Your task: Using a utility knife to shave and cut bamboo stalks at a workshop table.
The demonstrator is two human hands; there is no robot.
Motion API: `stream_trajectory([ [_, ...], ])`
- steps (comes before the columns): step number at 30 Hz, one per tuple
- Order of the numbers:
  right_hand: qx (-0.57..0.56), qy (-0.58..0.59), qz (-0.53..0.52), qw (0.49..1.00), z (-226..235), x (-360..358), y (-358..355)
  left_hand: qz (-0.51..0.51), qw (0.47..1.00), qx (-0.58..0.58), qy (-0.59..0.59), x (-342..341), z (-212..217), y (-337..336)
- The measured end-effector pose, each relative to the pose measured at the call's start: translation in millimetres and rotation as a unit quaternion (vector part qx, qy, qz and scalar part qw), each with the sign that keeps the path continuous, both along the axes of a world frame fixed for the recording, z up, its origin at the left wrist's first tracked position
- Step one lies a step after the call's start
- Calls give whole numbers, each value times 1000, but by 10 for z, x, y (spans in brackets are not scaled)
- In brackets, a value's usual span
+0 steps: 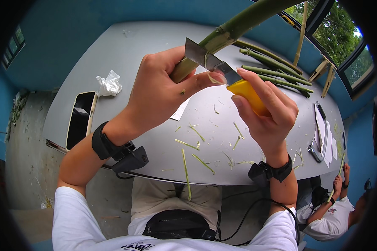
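Note:
A thick green bamboo pole (pixel 238 28) slants from the top edge down to my left hand (pixel 155 92), whose fingers wrap round its lower end. My right hand (pixel 272 111) grips a knife by its yellow handle (pixel 250 96). The knife's broad grey blade (pixel 197 53) lies across the pole near that end. My left thumb reaches toward the blade, and a thin pale shaving (pixel 213 78) curls beside it. Both hands are raised over the table.
On the grey table (pixel 134 46) lie several green bamboo stalks (pixel 276 69), scattered green slivers (pixel 203 164), a crumpled tissue (pixel 109 85), a phone (pixel 80 119) and what looks like a hacksaw (pixel 316 154). Another person (pixel 333 219) holds a thin stalk at the right. Cables (pixel 255 205) hang near my right arm.

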State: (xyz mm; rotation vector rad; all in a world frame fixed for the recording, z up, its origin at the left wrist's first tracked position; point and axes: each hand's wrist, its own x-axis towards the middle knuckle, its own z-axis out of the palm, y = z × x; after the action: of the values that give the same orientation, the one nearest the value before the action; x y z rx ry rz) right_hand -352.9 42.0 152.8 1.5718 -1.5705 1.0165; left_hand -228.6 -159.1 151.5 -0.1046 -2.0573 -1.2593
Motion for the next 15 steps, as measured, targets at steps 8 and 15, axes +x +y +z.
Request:
stream_trajectory([
  [8, -9, -19, 14, 1000, 23, 53, -4, 67, 997, -33, -3, 27, 2, 43],
  [15, -18, -49, 20, 998, 6, 22, -24, -9, 999, -9, 31, -19, -31, -32],
])
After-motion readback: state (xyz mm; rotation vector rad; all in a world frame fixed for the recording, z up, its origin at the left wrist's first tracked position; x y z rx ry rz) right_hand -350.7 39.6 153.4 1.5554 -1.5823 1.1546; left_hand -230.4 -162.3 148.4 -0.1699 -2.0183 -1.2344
